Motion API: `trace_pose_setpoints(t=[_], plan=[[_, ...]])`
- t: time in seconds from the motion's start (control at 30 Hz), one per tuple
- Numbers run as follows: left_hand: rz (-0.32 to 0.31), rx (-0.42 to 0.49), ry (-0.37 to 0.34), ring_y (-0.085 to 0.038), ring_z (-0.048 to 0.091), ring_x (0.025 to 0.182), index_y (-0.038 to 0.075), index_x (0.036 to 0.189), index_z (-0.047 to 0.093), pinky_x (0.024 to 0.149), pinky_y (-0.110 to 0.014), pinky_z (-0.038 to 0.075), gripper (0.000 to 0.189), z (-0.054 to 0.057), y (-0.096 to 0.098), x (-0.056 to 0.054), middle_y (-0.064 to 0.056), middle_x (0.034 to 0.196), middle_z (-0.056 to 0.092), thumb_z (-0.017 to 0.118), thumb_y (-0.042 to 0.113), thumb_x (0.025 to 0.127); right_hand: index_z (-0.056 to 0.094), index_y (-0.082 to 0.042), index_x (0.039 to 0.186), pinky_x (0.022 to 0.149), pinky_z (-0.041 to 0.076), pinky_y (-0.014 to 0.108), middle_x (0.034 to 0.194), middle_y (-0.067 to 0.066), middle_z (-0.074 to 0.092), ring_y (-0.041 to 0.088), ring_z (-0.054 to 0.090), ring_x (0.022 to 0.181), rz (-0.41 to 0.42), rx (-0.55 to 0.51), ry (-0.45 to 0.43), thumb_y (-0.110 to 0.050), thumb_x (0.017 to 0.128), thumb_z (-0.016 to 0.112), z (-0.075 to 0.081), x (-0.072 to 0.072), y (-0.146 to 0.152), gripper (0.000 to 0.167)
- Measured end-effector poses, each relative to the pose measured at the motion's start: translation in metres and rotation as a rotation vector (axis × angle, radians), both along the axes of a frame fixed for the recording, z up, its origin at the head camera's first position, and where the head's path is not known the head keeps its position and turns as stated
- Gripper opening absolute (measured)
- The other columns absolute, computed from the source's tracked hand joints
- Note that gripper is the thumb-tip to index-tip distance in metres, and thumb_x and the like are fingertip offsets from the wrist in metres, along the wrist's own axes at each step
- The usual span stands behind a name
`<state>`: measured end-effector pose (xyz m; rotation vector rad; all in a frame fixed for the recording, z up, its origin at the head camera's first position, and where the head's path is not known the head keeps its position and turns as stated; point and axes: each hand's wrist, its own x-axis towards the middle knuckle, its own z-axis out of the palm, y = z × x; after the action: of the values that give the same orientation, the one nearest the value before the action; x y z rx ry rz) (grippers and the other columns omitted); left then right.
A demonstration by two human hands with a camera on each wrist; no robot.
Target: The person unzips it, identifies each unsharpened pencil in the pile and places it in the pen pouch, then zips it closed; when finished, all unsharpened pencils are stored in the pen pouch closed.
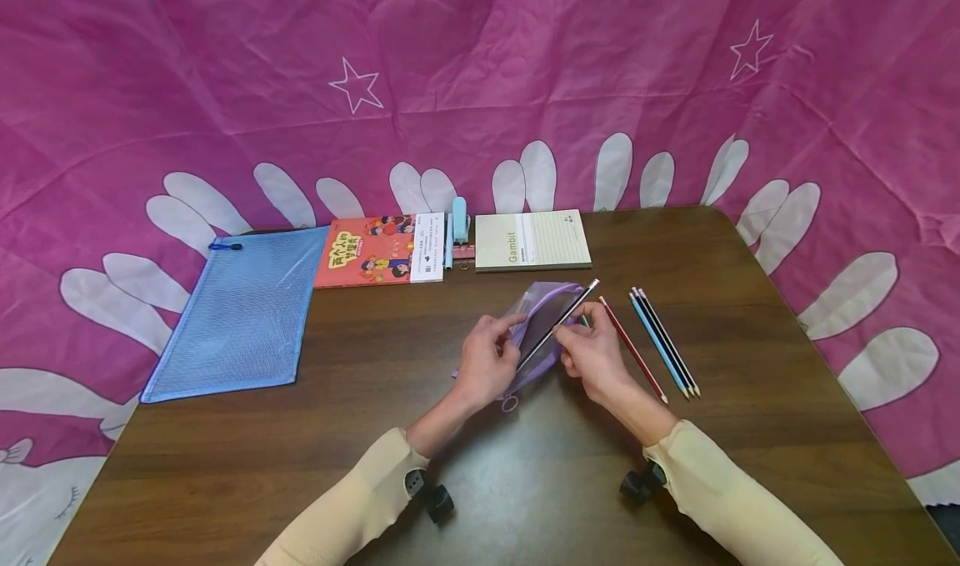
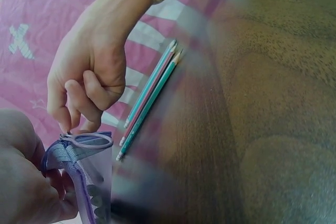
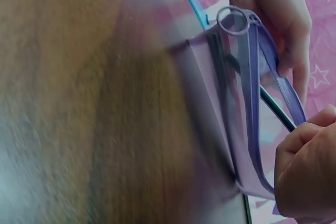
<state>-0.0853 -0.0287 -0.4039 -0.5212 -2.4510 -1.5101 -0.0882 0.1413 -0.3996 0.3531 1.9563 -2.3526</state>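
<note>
My left hand (image 1: pixel 486 362) holds a see-through purple zip pouch (image 1: pixel 546 303) by its side, its mouth spread. My right hand (image 1: pixel 594 353) pinches a dark pencil (image 1: pixel 568 312) with a white end, which slants into the pouch mouth, white end up. From the right wrist view, the pencil (image 3: pixel 278 111) passes behind the purple zip edge, and the right hand's fingers (image 3: pixel 304 166) are right at that edge. A ring (image 2: pixel 92 140) hangs from the pouch corner in the left wrist view, with the right fingertips close beside it.
Right of the hands lie a red pencil (image 1: pixel 633 349), a blue pencil (image 1: pixel 657 341) and dark pencils (image 1: pixel 672 345). Along the back are a red book (image 1: pixel 375 253), a light blue stapler (image 1: pixel 460 220) and a notebook (image 1: pixel 551 241). A blue mesh folder (image 1: pixel 240 316) lies left.
</note>
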Motion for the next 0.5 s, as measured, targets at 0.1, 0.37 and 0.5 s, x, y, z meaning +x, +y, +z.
trace_pose_setpoints(t=[0.1, 0.37, 0.5], plan=[[0.004, -0.002, 0.001, -0.017, 0.049, 0.071, -0.001, 0.117, 0.071, 0.061, -0.023, 0.044, 0.044, 0.0, 0.001, 0.0, -0.01, 0.08, 0.051, 0.053, -0.01, 0.078, 0.038, -0.006, 0.111, 0.04, 0.028, 0.017, 0.071, 0.0, 0.059, 0.008, 0.041, 0.045, 0.005, 0.017, -0.025, 0.007, 0.089, 0.059, -0.001, 0.002, -0.004, 0.033], [0.014, -0.011, 0.002, -0.015, 0.048, 0.071, -0.001, 0.117, 0.072, 0.062, -0.024, 0.044, 0.046, -0.001, 0.002, 0.0, -0.012, 0.08, 0.053, 0.053, -0.009, 0.076, 0.041, -0.002, 0.115, 0.038, 0.029, 0.018, 0.074, 0.002, 0.06, 0.009, 0.041, 0.043, 0.019, 0.088, -0.065, 0.004, 0.088, 0.063, -0.002, 0.005, -0.014, 0.035], [0.022, -0.014, 0.006, -0.015, 0.049, 0.071, -0.001, 0.117, 0.072, 0.063, -0.025, 0.045, 0.046, -0.001, 0.002, 0.001, -0.012, 0.08, 0.053, 0.053, -0.01, 0.076, 0.043, -0.001, 0.115, 0.038, 0.03, 0.019, 0.076, 0.004, 0.061, 0.009, 0.041, 0.042, 0.013, 0.113, -0.068, 0.003, 0.088, 0.064, -0.002, 0.008, -0.016, 0.034]])
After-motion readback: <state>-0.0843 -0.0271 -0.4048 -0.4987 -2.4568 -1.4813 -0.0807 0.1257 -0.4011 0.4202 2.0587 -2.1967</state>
